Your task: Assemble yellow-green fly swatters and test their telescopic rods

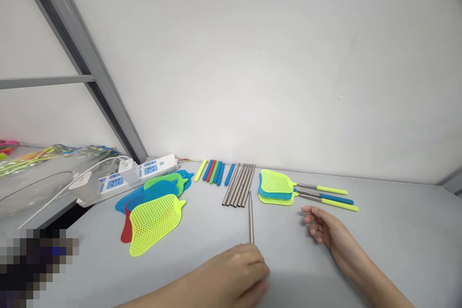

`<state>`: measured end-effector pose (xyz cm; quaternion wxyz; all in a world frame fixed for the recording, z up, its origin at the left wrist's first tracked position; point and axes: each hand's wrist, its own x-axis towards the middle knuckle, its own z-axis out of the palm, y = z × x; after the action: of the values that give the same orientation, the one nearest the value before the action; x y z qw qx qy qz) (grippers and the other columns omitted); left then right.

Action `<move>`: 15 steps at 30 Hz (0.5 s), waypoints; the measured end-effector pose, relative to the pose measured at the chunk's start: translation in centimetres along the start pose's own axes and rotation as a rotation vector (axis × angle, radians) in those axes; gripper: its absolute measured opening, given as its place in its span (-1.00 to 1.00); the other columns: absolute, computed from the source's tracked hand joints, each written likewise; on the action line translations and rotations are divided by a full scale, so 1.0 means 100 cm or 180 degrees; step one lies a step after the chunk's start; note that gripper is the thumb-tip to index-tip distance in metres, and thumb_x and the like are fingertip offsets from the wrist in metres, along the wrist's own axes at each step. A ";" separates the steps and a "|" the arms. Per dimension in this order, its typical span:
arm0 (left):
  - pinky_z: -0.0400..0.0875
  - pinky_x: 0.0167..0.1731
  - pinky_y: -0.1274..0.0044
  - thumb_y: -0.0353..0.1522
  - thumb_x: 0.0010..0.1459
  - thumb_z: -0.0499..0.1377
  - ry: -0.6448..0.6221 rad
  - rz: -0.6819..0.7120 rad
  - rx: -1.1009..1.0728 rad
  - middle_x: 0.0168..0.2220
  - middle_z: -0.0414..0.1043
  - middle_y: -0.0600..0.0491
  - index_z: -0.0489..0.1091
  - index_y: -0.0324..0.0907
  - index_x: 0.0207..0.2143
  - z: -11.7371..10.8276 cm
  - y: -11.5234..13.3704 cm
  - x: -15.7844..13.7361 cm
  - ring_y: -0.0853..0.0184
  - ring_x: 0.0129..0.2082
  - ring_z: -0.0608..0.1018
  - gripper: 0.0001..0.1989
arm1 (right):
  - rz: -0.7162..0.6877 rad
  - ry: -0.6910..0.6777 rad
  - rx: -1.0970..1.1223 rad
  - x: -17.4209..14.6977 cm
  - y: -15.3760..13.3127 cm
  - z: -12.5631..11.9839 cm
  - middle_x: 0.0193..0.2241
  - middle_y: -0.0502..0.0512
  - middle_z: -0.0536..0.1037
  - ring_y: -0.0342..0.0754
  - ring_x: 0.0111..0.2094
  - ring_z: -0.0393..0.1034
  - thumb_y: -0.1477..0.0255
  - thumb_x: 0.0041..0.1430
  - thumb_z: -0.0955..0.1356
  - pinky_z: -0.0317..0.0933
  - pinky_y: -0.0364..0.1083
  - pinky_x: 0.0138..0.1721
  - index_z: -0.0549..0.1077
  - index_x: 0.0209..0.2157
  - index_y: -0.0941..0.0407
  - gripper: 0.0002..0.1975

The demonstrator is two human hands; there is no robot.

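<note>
My left hand (240, 272) is closed round a metal rod (251, 221), whose thin tip points away toward the wall. The rod's near end is hidden in the fist. My right hand (321, 226) hovers at the right with nothing in it, its fingers loosely bent and apart. Just beyond it lie assembled fly swatters (276, 182) in a stack, yellow and blue heads to the left and handles (335, 200) to the right. Several more metal rods (236, 190) lie side by side past my left hand.
Loose swatter heads (155, 224) in yellow, blue, green and red overlap on the left. Coloured handle sleeves (212, 172) lie in a row near the wall. A white power strip (133, 175) with plugs and cables sits at the back left, beside a grey metal post (97, 77).
</note>
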<state>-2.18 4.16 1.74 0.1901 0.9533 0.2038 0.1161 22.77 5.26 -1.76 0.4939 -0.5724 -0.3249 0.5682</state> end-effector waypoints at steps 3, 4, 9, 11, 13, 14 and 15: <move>0.25 -0.23 0.65 -0.40 0.13 -0.06 -0.0300 0.0452 -0.0118 -0.30 0.37 0.03 0.27 -0.21 -0.28 0.013 0.002 0.000 0.43 -0.27 0.38 -0.84 | 0.0031 -0.0293 0.0026 -0.005 0.000 0.009 -0.48 0.02 0.35 -0.21 -0.55 0.17 0.25 0.05 0.20 0.11 -0.22 -0.57 0.38 -0.30 0.14 -0.71; 0.23 -0.20 0.67 -0.40 0.12 -0.04 -0.0310 0.0666 -0.0228 -0.25 0.37 0.03 0.25 -0.21 -0.24 0.017 0.001 0.001 0.44 -0.24 0.37 -0.84 | 0.0066 -0.0384 0.0003 -0.006 0.000 0.011 -0.49 0.02 0.35 -0.21 -0.55 0.17 0.24 0.06 0.20 0.11 -0.21 -0.56 0.38 -0.30 0.15 -0.70; 0.16 -0.14 0.61 -0.40 0.12 -0.04 -0.0222 0.0752 -0.0149 -0.15 0.33 0.04 0.25 -0.17 -0.21 0.017 -0.004 0.002 0.43 -0.15 0.34 -0.83 | 0.0087 -0.0434 -0.0087 -0.010 0.002 0.017 -0.52 0.02 0.34 -0.22 -0.57 0.15 0.27 0.06 0.20 0.09 -0.22 -0.59 0.38 -0.34 0.17 -0.72; 0.14 -0.13 0.53 -0.42 0.11 -0.03 -0.0114 0.0451 0.0091 -0.11 0.29 0.02 0.26 -0.15 -0.20 0.008 -0.007 0.002 0.37 -0.11 0.30 -0.81 | 0.0076 -0.0421 -0.0030 -0.009 0.003 0.016 -0.52 0.02 0.34 -0.22 -0.57 0.15 0.27 0.06 0.20 0.09 -0.22 -0.59 0.38 -0.33 0.17 -0.72; 0.11 -0.14 0.49 -0.45 0.10 -0.03 -0.0025 0.0239 0.0251 -0.12 0.29 0.04 0.27 -0.12 -0.21 0.002 -0.012 0.003 0.35 -0.10 0.28 -0.79 | 0.0072 -0.0428 0.0005 -0.008 0.004 0.015 -0.51 0.02 0.35 -0.22 -0.57 0.14 0.26 0.07 0.19 0.09 -0.22 -0.58 0.37 -0.32 0.17 -0.71; 0.10 -0.14 0.49 -0.46 0.10 -0.04 -0.0015 0.0196 0.0312 -0.15 0.30 0.06 0.27 -0.11 -0.22 0.000 -0.015 0.004 0.36 -0.11 0.28 -0.80 | 0.0074 -0.0428 0.0010 -0.008 0.005 0.015 -0.52 0.02 0.34 -0.22 -0.57 0.14 0.26 0.07 0.19 0.09 -0.22 -0.58 0.37 -0.33 0.17 -0.71; 0.09 -0.15 0.49 -0.47 0.11 -0.04 -0.0026 0.0210 0.0367 -0.19 0.32 0.08 0.28 -0.11 -0.24 0.000 -0.017 0.005 0.38 -0.14 0.29 -0.80 | 0.0073 -0.0423 0.0011 -0.008 0.005 0.015 -0.52 0.02 0.34 -0.22 -0.58 0.14 0.26 0.06 0.19 0.09 -0.22 -0.59 0.37 -0.33 0.17 -0.71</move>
<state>-2.32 5.87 1.10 0.1317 0.9694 0.1778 0.1064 21.15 4.68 -1.77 0.4656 -0.5363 -0.3495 0.6111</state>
